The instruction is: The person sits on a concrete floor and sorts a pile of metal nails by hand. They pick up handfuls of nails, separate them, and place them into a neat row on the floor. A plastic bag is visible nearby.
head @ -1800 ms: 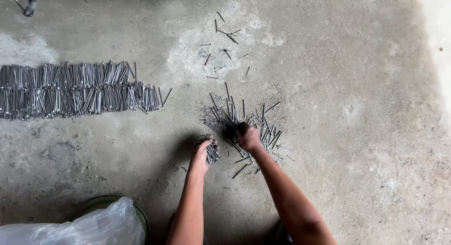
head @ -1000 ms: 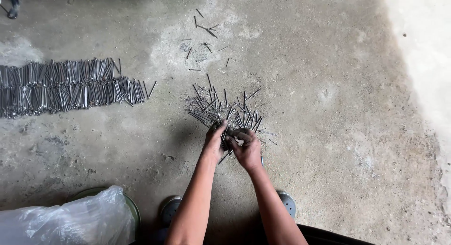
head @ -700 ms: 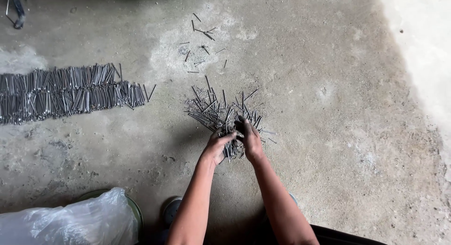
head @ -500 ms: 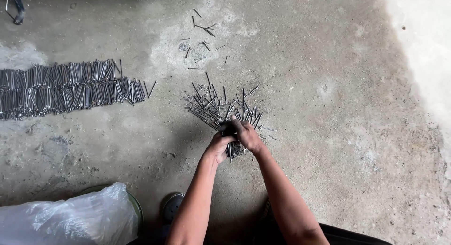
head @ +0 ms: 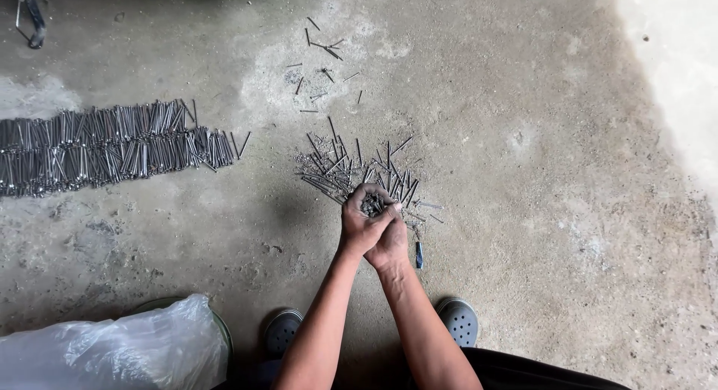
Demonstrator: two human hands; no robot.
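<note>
Both my hands are cupped together around a bundle of grey metal nails [head: 371, 204], held upright with the ends showing. My left hand [head: 359, 224] wraps the bundle from the left and my right hand [head: 392, 240] presses against it from the right. Just beyond them lies a loose, jumbled pile of nails [head: 351, 168] on the concrete floor. A long row of nails [head: 112, 145] laid side by side stretches along the floor at the left.
Scattered single nails [head: 321, 50] lie on a pale patch farther away. A clear plastic bag over a round container [head: 112, 350] sits at the lower left. My two grey shoes [head: 458, 320] rest near the bottom. A dark metal tool [head: 30, 16] lies at the top left.
My hands went from picking in the loose pile to closing together around a gathered bundle of nails and lifting it slightly off the floor.
</note>
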